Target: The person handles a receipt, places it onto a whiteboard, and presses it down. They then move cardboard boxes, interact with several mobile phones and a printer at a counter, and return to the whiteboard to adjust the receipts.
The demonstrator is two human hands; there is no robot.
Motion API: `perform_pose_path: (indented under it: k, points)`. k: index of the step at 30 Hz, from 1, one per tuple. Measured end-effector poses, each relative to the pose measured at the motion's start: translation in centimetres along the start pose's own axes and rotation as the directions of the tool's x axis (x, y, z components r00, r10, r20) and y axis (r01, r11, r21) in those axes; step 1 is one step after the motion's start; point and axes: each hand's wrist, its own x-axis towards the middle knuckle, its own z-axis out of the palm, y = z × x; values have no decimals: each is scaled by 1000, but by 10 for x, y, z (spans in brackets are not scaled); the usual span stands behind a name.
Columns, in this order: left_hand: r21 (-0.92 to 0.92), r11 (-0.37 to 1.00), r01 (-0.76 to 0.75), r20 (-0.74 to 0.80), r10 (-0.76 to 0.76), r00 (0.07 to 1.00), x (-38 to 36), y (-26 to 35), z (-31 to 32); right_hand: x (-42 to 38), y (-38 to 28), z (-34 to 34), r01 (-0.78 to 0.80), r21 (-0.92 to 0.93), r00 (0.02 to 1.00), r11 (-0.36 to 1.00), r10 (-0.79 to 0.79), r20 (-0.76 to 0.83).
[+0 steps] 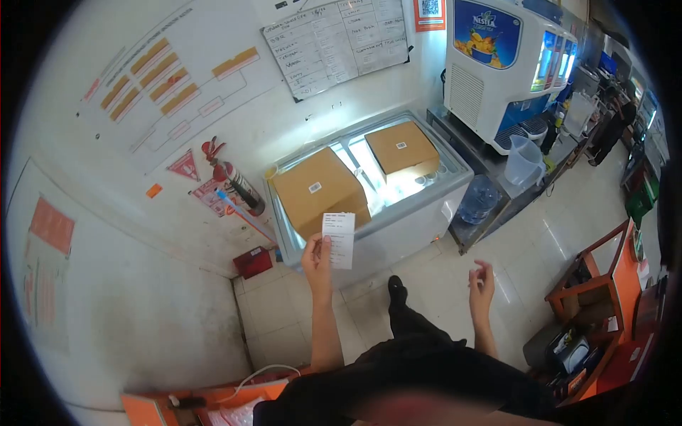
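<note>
My left hand [317,266] pinches a white printed paper slip [339,241] by its left edge, with the thumb on its front. The slip is upright in front of a large cardboard box [312,186] that rests on a glass-topped chest freezer [458,170]. A smaller cardboard box [402,148] lies on the same freezer, to the right. My right hand [482,284] hangs over the tiled floor with its fingers slightly curled and apart, holding nothing.
A drink dispenser [472,92], a clear pitcher [524,160] and a water bottle [479,199] are at right. An orange shelf [595,280] stands lower right. A fire extinguisher [238,186] hangs at left. A person [616,126] is far off at upper right.
</note>
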Motion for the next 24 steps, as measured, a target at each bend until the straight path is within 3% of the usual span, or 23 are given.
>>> perform_pose_path:
  k: [2, 4, 6, 8, 9, 11, 13, 16, 17, 19, 22, 24]
  points:
    - [1, 1000, 9, -41, -9, 999, 50, -26, 5, 85, -7, 51, 60, 36, 993, 998, -64, 96]
    - [63, 998, 23, -198, -10, 980, 96, -50, -1, 171, -61, 104, 216, 91, 961, 972, -228, 154]
    - [48, 999, -15, -213, 25, 977, 137, -72, -5, 267, -90, 181, 415, 158, 897, 896, -432, 94]
    - [-7, 995, 103, -354, -98, 930, 174, -100, -16, 368, -137, 257, 558, 51, 818, 828, -559, 135]
    - [3, 994, 108, -355, -100, 930, 187, -105, -17, 412, -159, 297, 617, 146, 767, 773, -633, 106]
    - [7, 996, 89, -476, -74, 876, 211, -112, -14, 481, -224, 366, 610, 229, 759, 759, -642, 108]
    - [0, 997, 76, -503, -66, 862, 229, -111, -7, 550, -273, 433, 694, 293, 671, 657, -738, 65]
    - [-20, 994, 111, -558, -103, 823, 246, -118, 0, 617, -331, 504, 870, 225, 463, 439, -884, -64]
    - [-27, 987, 157, -582, -143, 801, 255, -121, 1, 629, -342, 519, 867, 232, 466, 441, -882, -65]
    - [-5, 987, 161, -567, -136, 813, 273, -114, 15, 650, -359, 538, 925, 145, 362, 350, -930, -65]
    - [29, 988, 151, -562, -109, 820, 303, -114, 24, 673, -365, 553, 950, 134, 293, 282, -954, -68]
    - [40, 989, 140, -570, -93, 816, 324, -119, 27, 685, -364, 562, 938, 193, 309, 289, -948, -82]
